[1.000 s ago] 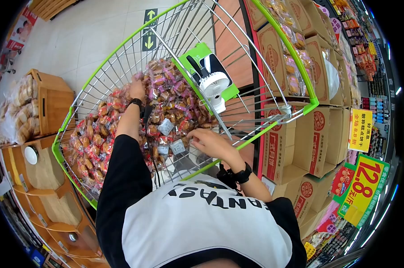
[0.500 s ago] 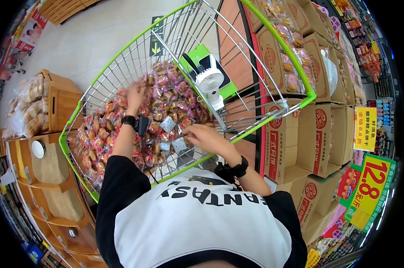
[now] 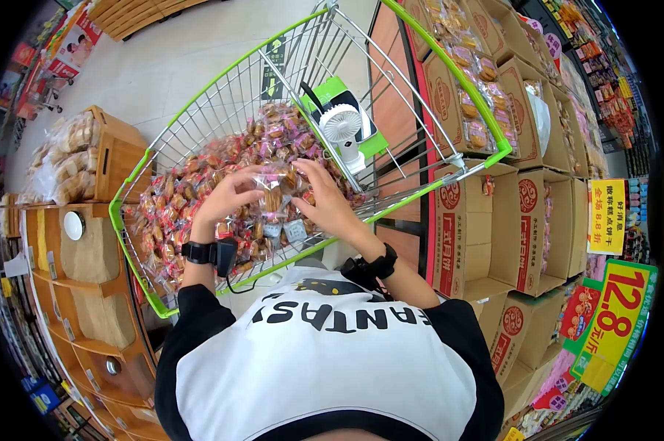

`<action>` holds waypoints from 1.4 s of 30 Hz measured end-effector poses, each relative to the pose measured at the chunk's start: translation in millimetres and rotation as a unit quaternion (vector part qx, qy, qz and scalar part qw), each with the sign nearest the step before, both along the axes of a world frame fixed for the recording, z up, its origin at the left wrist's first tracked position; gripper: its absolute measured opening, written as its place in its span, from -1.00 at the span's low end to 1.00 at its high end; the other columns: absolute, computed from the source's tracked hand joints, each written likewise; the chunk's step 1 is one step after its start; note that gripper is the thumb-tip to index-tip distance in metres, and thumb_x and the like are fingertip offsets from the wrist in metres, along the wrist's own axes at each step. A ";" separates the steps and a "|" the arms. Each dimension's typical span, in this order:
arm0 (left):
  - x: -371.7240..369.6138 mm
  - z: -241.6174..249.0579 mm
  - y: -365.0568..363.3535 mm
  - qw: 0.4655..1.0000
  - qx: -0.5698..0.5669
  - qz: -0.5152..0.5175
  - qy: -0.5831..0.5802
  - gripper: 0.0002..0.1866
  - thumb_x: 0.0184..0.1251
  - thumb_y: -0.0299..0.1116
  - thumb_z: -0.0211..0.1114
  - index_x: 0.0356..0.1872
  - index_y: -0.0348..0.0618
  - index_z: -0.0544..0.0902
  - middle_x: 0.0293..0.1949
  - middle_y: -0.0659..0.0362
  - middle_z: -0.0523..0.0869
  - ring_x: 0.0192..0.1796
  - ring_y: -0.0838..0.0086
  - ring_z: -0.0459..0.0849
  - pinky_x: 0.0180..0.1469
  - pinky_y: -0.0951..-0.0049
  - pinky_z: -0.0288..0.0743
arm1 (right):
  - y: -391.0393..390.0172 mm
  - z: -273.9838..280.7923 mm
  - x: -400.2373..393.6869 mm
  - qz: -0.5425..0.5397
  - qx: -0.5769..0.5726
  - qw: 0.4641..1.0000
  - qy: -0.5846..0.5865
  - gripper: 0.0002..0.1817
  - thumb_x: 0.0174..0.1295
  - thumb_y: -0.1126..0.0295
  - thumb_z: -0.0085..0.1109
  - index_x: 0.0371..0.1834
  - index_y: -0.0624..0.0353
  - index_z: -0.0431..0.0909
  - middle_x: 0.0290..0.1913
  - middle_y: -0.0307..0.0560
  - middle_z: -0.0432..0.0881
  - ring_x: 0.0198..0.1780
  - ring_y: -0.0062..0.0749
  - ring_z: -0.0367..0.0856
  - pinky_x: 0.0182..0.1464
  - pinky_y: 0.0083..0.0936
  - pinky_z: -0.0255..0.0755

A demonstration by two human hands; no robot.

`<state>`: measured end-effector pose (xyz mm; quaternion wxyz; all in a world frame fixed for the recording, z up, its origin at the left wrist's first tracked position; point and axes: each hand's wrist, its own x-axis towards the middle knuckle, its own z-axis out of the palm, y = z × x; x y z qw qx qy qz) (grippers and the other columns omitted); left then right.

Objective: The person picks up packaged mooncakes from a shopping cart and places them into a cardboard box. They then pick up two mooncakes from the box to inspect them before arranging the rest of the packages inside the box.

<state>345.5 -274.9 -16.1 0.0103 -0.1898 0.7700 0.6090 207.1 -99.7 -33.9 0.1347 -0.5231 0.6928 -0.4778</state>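
My left hand (image 3: 233, 195) and my right hand (image 3: 325, 197) face each other over the shopping cart (image 3: 156, 151), fingers curved around a few wrapped mooncakes (image 3: 275, 197) in clear packaging between them. Beneath spreads a large heap of wrapped mooncakes (image 3: 178, 202), in red wrappers to the left and pinkish-purple ones at the far middle. Close below my right hand lie small bags with white labels (image 3: 296, 231). Each wrist wears a black strap with a device.
A white handheld fan (image 3: 343, 125) and a green board (image 3: 332, 90) with a dark device rest at the cart's right. Cardboard boxes (image 3: 449, 242) line the right side. Wooden shelving (image 3: 89, 279) and a bread bin (image 3: 119, 158) stand left.
My left hand has come back from the far side of the heap, and my right hand has moved up beside it. Wrapped mooncakes are now gathered between both hands.
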 end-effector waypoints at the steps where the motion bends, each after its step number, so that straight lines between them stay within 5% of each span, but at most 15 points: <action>1: 2.8 3.2 5.0 0.997 0.003 -0.041 0.062 -0.68 0.06 -0.45 0.21 -0.09 -0.24 0.57 0.05 0.14 0.47 -0.14 0.58 0.51 -0.12 0.54 0.39 | 1.6 -2.4 0.5 0.028 0.007 0.998 -0.058 -0.52 0.00 0.43 0.16 0.02 0.23 0.23 -0.01 0.11 0.36 0.04 -0.04 0.35 0.04 -0.32 0.27; 3: 6.6 1.8 9.8 0.997 0.026 -0.044 0.058 -0.68 0.04 -0.44 0.22 -0.11 -0.24 0.58 0.07 0.14 0.46 0.00 0.51 0.46 0.02 0.49 0.34 | 5.3 -1.3 -0.2 0.055 0.015 0.992 -0.114 -0.53 -0.02 0.41 0.19 -0.03 0.23 0.25 -0.06 0.11 0.41 0.00 -0.04 0.39 0.02 -0.34 0.29; 5: 6.1 6.5 16.8 0.992 0.022 -0.083 0.089 -0.67 0.04 -0.40 0.24 -0.11 -0.24 0.58 0.10 0.13 0.43 0.10 0.42 0.42 0.12 0.41 0.29 | 11.7 6.9 -3.5 0.093 0.114 0.970 -0.195 -0.59 -0.04 0.45 0.26 -0.15 0.24 0.27 -0.11 -0.02 0.48 -0.11 -0.39 0.50 -0.10 -0.56 0.40; 7: 1.8 17.7 28.3 0.988 0.055 -0.089 0.111 -0.66 0.04 -0.38 0.24 -0.11 -0.24 0.56 0.09 0.07 0.43 0.14 0.34 0.38 0.17 0.35 0.24 | 17.6 15.6 -5.4 0.092 0.088 0.968 -0.217 -0.60 -0.06 0.46 0.28 -0.22 0.23 0.26 -0.17 -0.05 0.51 -0.16 -0.43 0.52 -0.12 -0.58 0.40; 9: -3.4 28.4 37.7 0.961 0.190 -0.074 0.187 -0.69 0.06 -0.40 0.21 -0.13 -0.23 0.54 0.08 0.00 0.43 0.15 0.28 0.36 0.18 0.31 0.22 | 23.4 22.3 -6.8 0.091 0.062 0.965 -0.240 -0.61 -0.08 0.47 0.30 -0.29 0.21 0.24 -0.23 -0.09 0.53 -0.21 -0.48 0.53 -0.14 -0.61 0.39; 11: -5.0 27.1 39.8 0.960 0.158 -0.063 0.221 -0.66 0.10 -0.31 0.19 -0.11 -0.25 0.46 0.04 -0.07 0.45 0.06 0.21 0.46 0.09 0.27 0.34 | 30.7 28.6 -8.4 0.061 0.014 0.959 -0.276 -0.61 -0.09 0.50 0.32 -0.33 0.20 0.23 -0.22 -0.09 0.53 -0.16 -0.51 0.52 -0.12 -0.59 0.39; 13: -5.0 35.8 43.8 0.930 0.294 0.000 0.221 -0.59 0.11 -0.21 0.18 -0.09 -0.28 0.39 0.00 -0.12 0.47 -0.09 0.18 0.57 -0.11 0.26 0.50 | 41.1 36.2 -14.4 0.063 0.033 0.962 -0.264 -0.60 -0.06 0.51 0.28 -0.31 0.18 0.19 -0.16 -0.04 0.51 -0.08 -0.46 0.51 -0.08 -0.55 0.39; 14: -5.9 33.0 48.0 0.933 0.273 0.046 0.232 -0.53 0.14 -0.13 0.12 -0.07 -0.28 0.31 -0.10 -0.17 0.51 -0.26 0.17 0.64 -0.32 0.28 0.58 | 42.2 34.4 -16.9 0.082 -0.013 0.943 -0.321 -0.59 -0.05 0.53 0.25 -0.27 0.18 0.16 -0.14 0.00 0.51 -0.06 -0.41 0.51 -0.06 -0.53 0.40; 19: -19.2 29.0 50.2 0.929 0.290 0.043 0.228 -0.59 0.24 -0.16 -0.04 -0.03 -0.26 0.23 -0.29 -0.15 0.55 -0.39 0.19 0.62 -0.38 0.26 0.57 | 65.9 60.7 -22.1 0.106 -0.175 0.806 -0.555 -0.61 0.01 0.61 0.10 -0.24 0.15 0.06 -0.17 0.08 0.50 -0.11 -0.42 0.51 -0.06 -0.54 0.41; 23: -36.6 40.6 69.2 0.927 0.315 0.052 0.196 -0.61 0.27 -0.18 -0.15 0.01 -0.23 0.23 -0.27 -0.11 0.53 -0.34 0.16 0.61 -0.33 0.14 0.56 | 86.0 61.9 -34.9 0.096 -0.208 0.875 -0.428 -0.62 -0.01 0.66 0.06 -0.25 0.15 0.05 -0.23 0.03 0.47 -0.16 -0.40 0.52 -0.09 -0.49 0.43; 26: -48.7 52.5 80.9 0.878 0.446 0.028 0.175 -0.50 0.26 -0.10 -0.34 0.14 -0.19 0.16 -0.14 -0.09 0.48 -0.19 0.09 0.55 -0.32 -0.09 0.51 | 101.8 69.1 -39.6 0.068 -0.229 0.882 -0.407 -0.57 -0.06 0.60 0.10 -0.25 0.10 0.03 -0.28 -0.08 0.37 -0.19 -0.41 0.51 -0.12 -0.52 0.41; 31: -60.1 70.3 99.3 0.873 0.448 0.011 0.191 -0.53 0.26 -0.14 -0.25 0.14 -0.15 0.19 -0.02 -0.15 0.43 -0.13 0.12 0.53 -0.19 -0.03 0.50 | 135.6 80.3 -46.3 -0.005 -0.225 0.921 -0.318 -0.45 -0.18 0.54 0.17 -0.19 0.08 0.00 -0.20 -0.12 0.16 -0.02 -0.44 0.33 0.04 -0.50 0.28; 37: -80.9 76.6 128.3 0.930 0.269 -0.047 0.247 -0.50 0.18 -0.23 0.12 0.12 -0.15 0.23 0.07 -0.04 0.40 0.01 0.27 0.47 0.00 0.24 0.41 | 157.9 87.9 -47.3 -0.123 -0.253 0.931 -0.231 -0.41 -0.28 0.62 0.22 -0.14 0.17 0.12 -0.10 -0.01 0.27 -0.06 -0.39 0.31 0.04 -0.50 0.25; 39: -85.7 74.6 130.0 0.934 0.269 -0.092 0.215 -0.45 0.06 -0.38 0.27 0.10 -0.17 0.25 0.07 0.07 0.38 0.03 0.36 0.45 0.03 0.36 0.37 | 169.9 88.1 -52.9 -0.180 -0.188 0.962 -0.084 -0.44 -0.33 0.61 0.24 -0.18 0.19 0.21 -0.14 -0.03 0.33 -0.11 -0.34 0.33 -0.02 -0.49 0.29; 42: -97.3 85.9 154.2 0.971 0.060 -0.068 0.222 -0.36 -0.18 -0.58 0.37 0.05 -0.16 0.34 -0.02 0.16 0.42 0.07 0.45 0.39 0.08 0.44 0.29 | 190.1 106.3 -51.2 -0.220 -0.154 0.963 -0.032 -0.48 -0.30 0.65 0.23 -0.19 0.15 0.26 -0.14 -0.10 0.35 -0.06 -0.33 0.32 0.00 -0.47 0.26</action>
